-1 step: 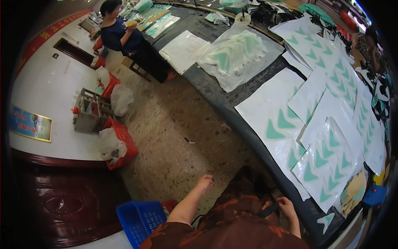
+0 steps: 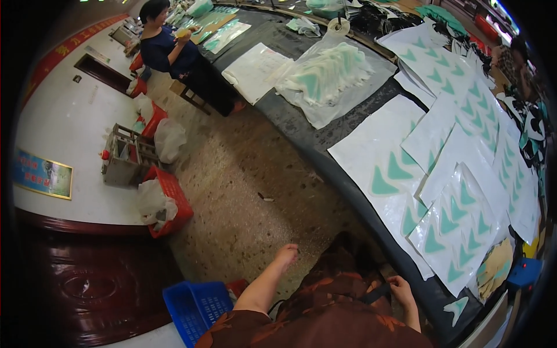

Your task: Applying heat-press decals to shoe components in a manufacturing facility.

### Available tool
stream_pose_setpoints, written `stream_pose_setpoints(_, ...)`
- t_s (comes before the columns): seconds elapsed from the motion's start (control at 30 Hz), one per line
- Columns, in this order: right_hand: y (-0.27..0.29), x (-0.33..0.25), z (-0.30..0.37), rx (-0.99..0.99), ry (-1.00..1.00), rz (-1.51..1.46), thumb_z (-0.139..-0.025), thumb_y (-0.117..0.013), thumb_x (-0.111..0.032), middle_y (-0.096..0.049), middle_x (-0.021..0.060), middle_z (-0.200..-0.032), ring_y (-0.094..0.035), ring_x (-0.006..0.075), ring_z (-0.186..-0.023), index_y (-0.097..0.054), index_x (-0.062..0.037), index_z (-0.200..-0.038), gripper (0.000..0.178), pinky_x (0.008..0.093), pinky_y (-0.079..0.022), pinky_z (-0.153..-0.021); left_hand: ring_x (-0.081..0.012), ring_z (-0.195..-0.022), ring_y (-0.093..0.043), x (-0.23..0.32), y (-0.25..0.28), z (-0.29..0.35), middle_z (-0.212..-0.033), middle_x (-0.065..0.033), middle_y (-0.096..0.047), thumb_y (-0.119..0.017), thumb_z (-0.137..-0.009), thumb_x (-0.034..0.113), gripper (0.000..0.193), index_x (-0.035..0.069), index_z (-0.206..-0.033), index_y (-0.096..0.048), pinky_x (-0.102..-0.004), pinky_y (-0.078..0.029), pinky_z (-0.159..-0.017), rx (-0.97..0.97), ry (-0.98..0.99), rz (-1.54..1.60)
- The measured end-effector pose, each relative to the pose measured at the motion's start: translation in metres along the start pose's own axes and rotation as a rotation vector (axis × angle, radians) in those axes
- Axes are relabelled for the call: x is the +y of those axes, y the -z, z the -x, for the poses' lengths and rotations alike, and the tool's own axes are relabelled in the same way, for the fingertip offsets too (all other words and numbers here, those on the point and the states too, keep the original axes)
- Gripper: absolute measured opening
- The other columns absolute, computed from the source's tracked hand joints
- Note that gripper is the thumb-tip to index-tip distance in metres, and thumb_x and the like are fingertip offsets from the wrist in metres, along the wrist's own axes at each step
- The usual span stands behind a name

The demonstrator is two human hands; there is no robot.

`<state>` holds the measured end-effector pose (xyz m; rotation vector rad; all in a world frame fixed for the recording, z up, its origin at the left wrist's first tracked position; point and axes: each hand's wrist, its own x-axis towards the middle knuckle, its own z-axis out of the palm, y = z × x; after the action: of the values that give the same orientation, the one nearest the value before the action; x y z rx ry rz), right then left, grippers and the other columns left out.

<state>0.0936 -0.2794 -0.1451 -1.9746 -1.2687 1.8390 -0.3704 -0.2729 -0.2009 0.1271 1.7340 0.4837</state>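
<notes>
Bare hands hang apart, clear of the black-covered worktable (image 2: 316, 139): the left hand (image 2: 286, 255) curls above the speckled stone-like floor (image 2: 238, 191) — I cannot tell whether it grips anything — while the right hand (image 2: 401, 288) seems to pinch a narrow black strap (image 2: 377, 293) at its nine o'clock, against the brown patterned clothing (image 2: 325, 322). At one o'clock from that hand, glossy white sheets bearing pale-green chevrons (image 2: 455, 223) lie untouched. Apparently the step in hand concerns the strap; moving it further calls for a firm pinch.

White sheets (image 2: 362, 152), mint-green chevrons (image 2: 431, 241); black tabletop (image 2: 339, 132); blue basket (image 2: 200, 310)
</notes>
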Motion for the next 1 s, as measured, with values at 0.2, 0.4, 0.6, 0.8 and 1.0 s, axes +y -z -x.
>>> stream_pose_setpoints(0.2, 0.0, 0.038, 0.009, 0.086, -0.113, 0.05, -0.076, -0.06, -0.006, -0.065, 0.0073, -0.079, -0.06, 0.0146, -0.071, -0.065, 0.0003, -0.102, 0.027, 0.0274, -0.048, -0.063, -0.0153, -0.079, -0.056, 0.011, -0.015, -0.003, -0.092, -0.0041, -0.06, -0.057, -0.084, 0.008, 0.031, 0.01, -0.115, -0.058, -0.028, -0.049, -0.067, -0.041, -0.039, -0.057)
stream_pose_setpoints(0.4, -0.001, 0.079, 0.019, 0.125, -0.184, -0.088, -0.075, -0.06, -0.005, -0.065, 0.0081, -0.079, -0.06, 0.0158, -0.066, -0.064, 0.0005, -0.104, 0.029, 0.0284, -0.047, -0.058, -0.0159, -0.08, -0.056, 0.013, -0.022, -0.006, -0.093, -0.005, -0.06, -0.056, -0.084, 0.007, 0.033, 0.01, -0.117, -0.056, -0.0282, -0.049, -0.067, -0.083, -0.035, -0.076)
stream_pose_setpoints(0.6, -0.003, 0.085, 0.031, 0.149, -0.266, -0.091, -0.078, -0.058, -0.005, -0.064, 0.0077, -0.079, -0.06, 0.0153, -0.065, -0.063, 0.0015, -0.105, 0.028, 0.0287, -0.047, -0.057, -0.0159, -0.078, -0.057, 0.011, -0.024, -0.004, -0.09, -0.0053, -0.06, -0.055, -0.084, 0.005, 0.031, 0.009, -0.115, -0.055, -0.0283, -0.049, -0.067, -0.081, -0.037, -0.094)
stream_pose_setpoints(0.8, -0.009, 0.087, 0.033, 0.155, -0.281, -0.149, -0.082, -0.057, -0.006, -0.063, 0.0071, -0.079, -0.059, 0.0148, -0.065, -0.061, 0.0012, -0.105, 0.024, 0.0285, -0.046, -0.056, -0.0151, -0.075, -0.057, 0.01, -0.022, -0.006, -0.089, -0.005, -0.061, -0.056, -0.083, 0.004, 0.03, 0.01, -0.113, -0.056, -0.0279, -0.049, -0.066, -0.082, -0.029, -0.102)
stream_pose_setpoints(1.0, -0.013, 0.081, 0.031, 0.159, -0.283, -0.206, -0.083, -0.056, -0.004, -0.062, 0.0062, -0.079, -0.059, 0.0148, -0.066, -0.061, -0.0004, -0.102, 0.019, 0.0283, -0.046, -0.057, -0.0145, -0.075, -0.057, 0.007, -0.022, -0.011, -0.089, -0.0048, -0.062, -0.057, -0.083, 0.004, 0.031, 0.01, -0.113, -0.056, -0.0273, -0.05, -0.063, -0.08, -0.037, -0.108)
